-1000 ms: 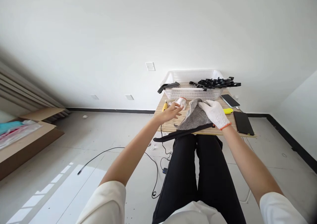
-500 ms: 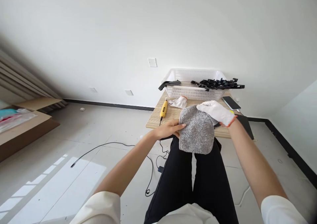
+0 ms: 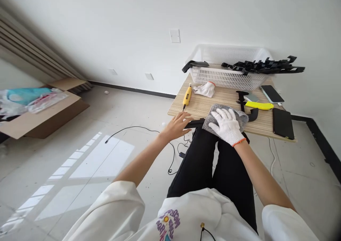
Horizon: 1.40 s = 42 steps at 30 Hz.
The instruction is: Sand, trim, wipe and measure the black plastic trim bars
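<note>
A black plastic strip [image 3: 196, 123] lies across the near edge of the small table, over my lap. My bare left hand [image 3: 174, 128] is at its left end, fingers above and thumb below, closed around it. On top of the strip is a grey fuzzy cloth [image 3: 207, 124]. My right hand [image 3: 227, 127], in a white knit glove with an orange cuff, lies flat on the cloth with fingers spread. The strip's middle is hidden under cloth and glove. A curved black piece [image 3: 253, 115] shows at the right; whether it joins the strip I cannot tell.
On the table [image 3: 177, 106] are a yellow pen-shaped tool [image 3: 187, 96], a white glove [image 3: 206, 89], a yellow-handled cutter [image 3: 259, 105] and two phones, one black [image 3: 282, 123]. Behind, a white basket [image 3: 218, 76] holds black plastic parts [image 3: 262, 66]. A cable [image 3: 133, 127] crosses the floor.
The cloth, held up between both hands before, now lies pressed down under my gloved right hand. My left hand has left the cloth for the black strip. The view has shifted.
</note>
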Each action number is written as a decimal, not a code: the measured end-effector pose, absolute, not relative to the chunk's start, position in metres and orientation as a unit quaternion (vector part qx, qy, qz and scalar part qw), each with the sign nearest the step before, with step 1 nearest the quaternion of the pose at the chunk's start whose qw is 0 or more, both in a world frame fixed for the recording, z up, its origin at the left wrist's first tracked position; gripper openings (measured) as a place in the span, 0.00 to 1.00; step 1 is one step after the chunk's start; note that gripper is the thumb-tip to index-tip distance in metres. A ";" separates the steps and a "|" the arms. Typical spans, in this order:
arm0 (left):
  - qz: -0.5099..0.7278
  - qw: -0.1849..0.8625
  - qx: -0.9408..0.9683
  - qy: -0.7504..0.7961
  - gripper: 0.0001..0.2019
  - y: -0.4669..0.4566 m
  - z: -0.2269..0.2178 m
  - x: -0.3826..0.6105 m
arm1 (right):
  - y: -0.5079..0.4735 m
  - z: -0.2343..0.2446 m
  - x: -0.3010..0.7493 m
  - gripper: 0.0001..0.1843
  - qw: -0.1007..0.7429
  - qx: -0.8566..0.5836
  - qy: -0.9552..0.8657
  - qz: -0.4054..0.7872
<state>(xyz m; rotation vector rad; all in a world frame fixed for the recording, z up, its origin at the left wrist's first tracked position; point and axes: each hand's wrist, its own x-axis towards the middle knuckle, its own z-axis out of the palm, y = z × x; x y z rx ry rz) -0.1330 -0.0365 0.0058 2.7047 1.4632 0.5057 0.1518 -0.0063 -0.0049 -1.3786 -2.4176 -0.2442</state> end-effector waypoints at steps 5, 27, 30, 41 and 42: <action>0.120 0.006 0.886 0.449 0.12 -0.014 -0.018 -0.111 | 0.002 0.003 0.180 0.28 0.132 -0.528 -0.837 -0.061; 0.048 -0.062 0.806 0.586 0.11 -0.008 -0.037 -0.097 | -0.003 0.004 0.098 0.40 0.102 -0.541 -0.833 -0.059; 0.045 -0.069 0.805 0.587 0.13 -0.007 -0.036 -0.100 | 0.000 0.008 0.107 0.37 0.090 -0.518 -0.849 -0.050; 0.043 -0.067 0.823 0.562 0.14 0.001 -0.041 -0.109 | 0.005 0.009 0.155 0.31 0.088 -0.495 -0.864 -0.017; 0.044 -0.068 0.824 0.561 0.15 0.001 -0.042 -0.109 | 0.005 0.008 0.159 0.31 0.092 -0.494 -0.865 -0.018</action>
